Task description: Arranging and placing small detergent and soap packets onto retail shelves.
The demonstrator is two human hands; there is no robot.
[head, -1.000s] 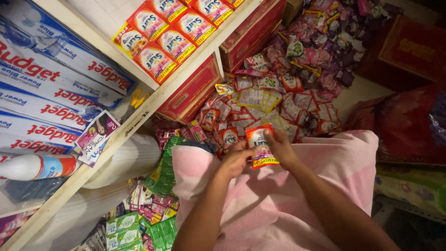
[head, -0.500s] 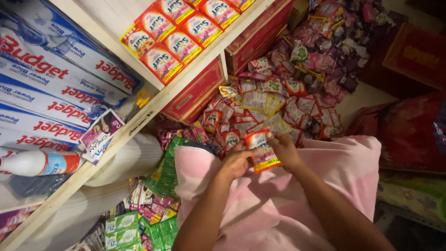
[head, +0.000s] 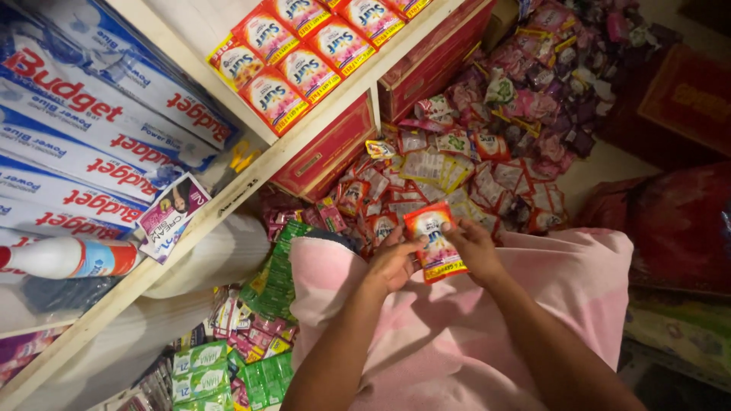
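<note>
Both of my hands hold one small red-and-orange sachet (head: 434,242) just above my lap, which is covered in pink cloth (head: 472,327). My left hand (head: 394,261) pinches the sachet's left edge. My right hand (head: 476,247) grips its right edge. The sachet faces up towards me and is flat. Directly beyond it on the floor lies a heap of similar red and pink sachets (head: 457,171).
A wooden shelf (head: 251,179) runs diagonally at the left, with red detergent packets (head: 304,57), long blue-and-white boxes (head: 91,129) and a white bottle (head: 68,257). Red cartons (head: 327,148) stand under it. Green sachets (head: 266,281) lie by my left knee; a red bag (head: 670,221) sits right.
The view has shifted slightly. My hands with the sachet have stayed in front of my lap, the sachet turned a little flatter towards me.
</note>
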